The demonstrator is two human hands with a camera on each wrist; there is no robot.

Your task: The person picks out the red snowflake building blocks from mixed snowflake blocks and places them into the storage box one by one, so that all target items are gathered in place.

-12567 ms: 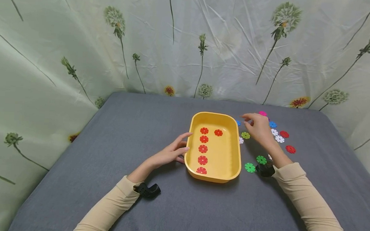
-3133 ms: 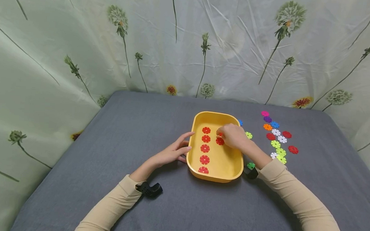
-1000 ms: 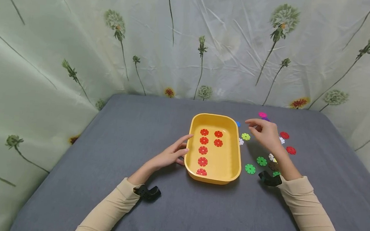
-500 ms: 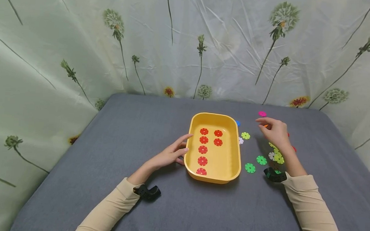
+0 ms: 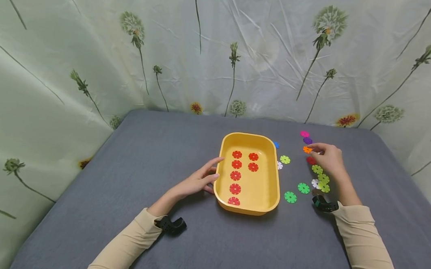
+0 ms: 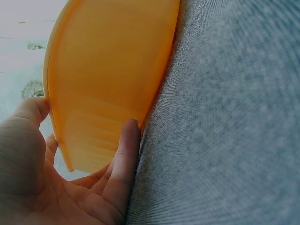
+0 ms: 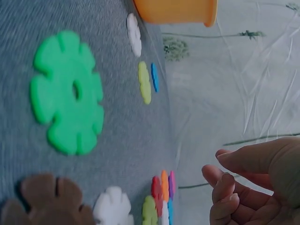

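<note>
A yellow plastic box [image 5: 246, 208] stands on the grey cloth. Inside lie several red flower-shaped discs [image 5: 235, 175] in a left column, with two more red discs [image 5: 253, 167] to their right. My left hand [image 5: 194, 181] touches the box's left side, thumb [image 6: 36, 108] at the rim and little finger [image 6: 125, 159] along the outer wall. My right hand [image 5: 329, 160] hovers over loose discs right of the box, fingers bent, nothing visible between them in the right wrist view. Nearest its fingertips in the head view is an orange disc [image 5: 307, 150]; a red disc [image 5: 311, 160] lies just below.
Around the right hand lie a pink disc [image 5: 305, 134], a purple disc [image 5: 308, 140], several yellow-green discs [image 5: 323, 178], a white disc [image 5: 315, 183] and green discs [image 5: 290, 197]. A brown disc [image 7: 51, 201] shows large in the right wrist view. A flower-print curtain [image 5: 189, 68] hangs behind.
Another red disc lies in the box's right column, below the first. My right hand has left the box and moved rightward, uncovering the orange disc. The left hand stays at the rim.
</note>
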